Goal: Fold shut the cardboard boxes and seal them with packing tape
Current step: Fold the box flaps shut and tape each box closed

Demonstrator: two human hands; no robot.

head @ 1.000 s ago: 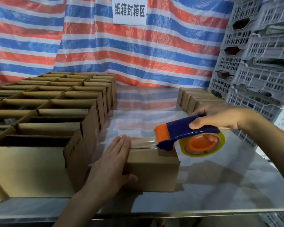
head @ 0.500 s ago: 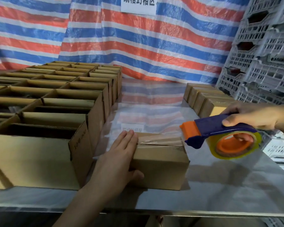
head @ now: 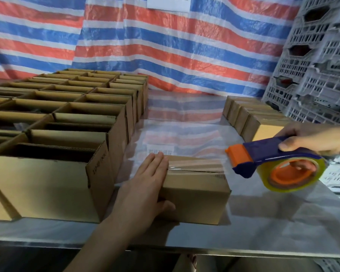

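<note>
Box in work: closed box [head: 194,187] mid-worktop [head: 273,222]; tape [head: 196,167] along top seam, apparently full length
Left hand [head: 145,185]: fingers straight, together, flat on its left end
Right hand [head: 310,138]: fingers wrapped round tape dispenser [head: 263,156], clear of box
Sealed boxes [head: 243,122]: row, rear right
Open boxes [head: 47,179]: many, left; outstanding

Two hands show: one left hand [head: 145,185] and one right hand [head: 312,140]. There is one taped box [head: 194,191], one tape gun [head: 263,152], and four shut boxes [head: 263,122] in a row. The open boxes [head: 47,177] are too many to count.
</note>
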